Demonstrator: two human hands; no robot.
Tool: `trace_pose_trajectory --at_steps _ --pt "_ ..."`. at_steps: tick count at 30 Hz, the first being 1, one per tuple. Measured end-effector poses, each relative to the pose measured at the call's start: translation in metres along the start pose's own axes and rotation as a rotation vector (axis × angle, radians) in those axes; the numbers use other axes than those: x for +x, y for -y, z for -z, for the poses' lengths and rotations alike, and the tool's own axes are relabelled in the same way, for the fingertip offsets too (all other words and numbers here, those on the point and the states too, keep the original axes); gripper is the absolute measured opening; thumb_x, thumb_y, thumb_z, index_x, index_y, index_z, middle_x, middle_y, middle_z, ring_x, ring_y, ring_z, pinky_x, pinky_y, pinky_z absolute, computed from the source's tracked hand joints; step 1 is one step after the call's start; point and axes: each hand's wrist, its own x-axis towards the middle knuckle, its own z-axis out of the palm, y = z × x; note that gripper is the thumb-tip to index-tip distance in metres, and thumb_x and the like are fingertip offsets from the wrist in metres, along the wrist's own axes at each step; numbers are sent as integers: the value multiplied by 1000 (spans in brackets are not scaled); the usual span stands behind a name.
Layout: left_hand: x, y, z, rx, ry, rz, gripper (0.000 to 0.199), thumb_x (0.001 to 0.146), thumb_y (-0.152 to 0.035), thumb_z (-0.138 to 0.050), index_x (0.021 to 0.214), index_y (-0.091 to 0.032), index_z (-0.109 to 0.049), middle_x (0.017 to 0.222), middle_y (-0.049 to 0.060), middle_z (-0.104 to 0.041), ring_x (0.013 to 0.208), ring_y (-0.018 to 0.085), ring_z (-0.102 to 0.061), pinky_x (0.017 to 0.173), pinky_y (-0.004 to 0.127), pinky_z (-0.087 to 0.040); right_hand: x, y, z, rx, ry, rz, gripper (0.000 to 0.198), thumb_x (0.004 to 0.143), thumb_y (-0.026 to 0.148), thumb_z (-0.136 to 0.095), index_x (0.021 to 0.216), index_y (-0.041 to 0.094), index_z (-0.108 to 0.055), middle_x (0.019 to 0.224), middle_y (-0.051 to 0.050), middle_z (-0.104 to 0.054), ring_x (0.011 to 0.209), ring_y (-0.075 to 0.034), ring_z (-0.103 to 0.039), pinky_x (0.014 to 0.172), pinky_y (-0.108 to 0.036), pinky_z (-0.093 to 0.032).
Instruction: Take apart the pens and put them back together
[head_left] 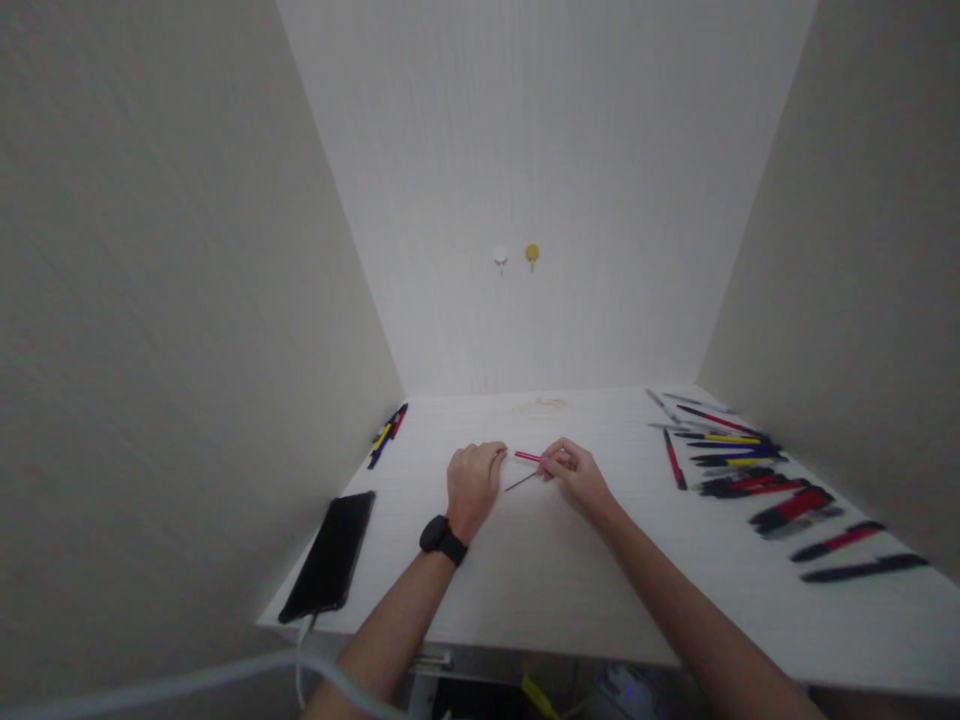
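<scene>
Above the middle of the white counter (555, 585), my right hand (576, 472) pinches a red pen barrel (527, 456) that points toward my left hand (472, 485), with a thin dark refill (519, 483) slanting out beside it at the same fingertips. My left hand is curled just beside the barrel's free end, though I can't tell whether its fingers grip anything. A black smartphone (330, 555) lies left of my watch (442, 540).

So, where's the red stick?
In the head view, the red stick is held in the right hand, below the picture's centre, its free end pointing toward the left hand.
</scene>
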Motion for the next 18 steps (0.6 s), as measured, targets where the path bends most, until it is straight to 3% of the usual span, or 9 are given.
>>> trace_pose_trajectory --at_steps 5,11,18 --pt "0 2 -1 -3 -4 19 20 93 -26 -44 94 -21 -64 88 3 -70 79 18 -58 73 33 -38 0 0 2 -7 1 12 19 74 35 -64 72 19 -53 63 -2 -66 59 -15 -59 61 -29 -46" --pt "0 1 0 -51 57 -52 20 94 -28 -45 93 -21 -64 89 2 -70 82 17 -58 76 32 -39 0 -6 -1 -30 56 21 14 76 31 -60 79 19 -55 65 -1 -66 60 -14 -59 61 -28 -46" --pt "-3 5 -4 -14 56 -134 24 94 -24 -43 112 -22 -60 94 4 -70 79 18 -60 75 33 -41 -2 -8 -5 -221 121 63 18 84 30 -48 86 17 -60 72 -5 -69 68 -17 -62 69 -31 -47"
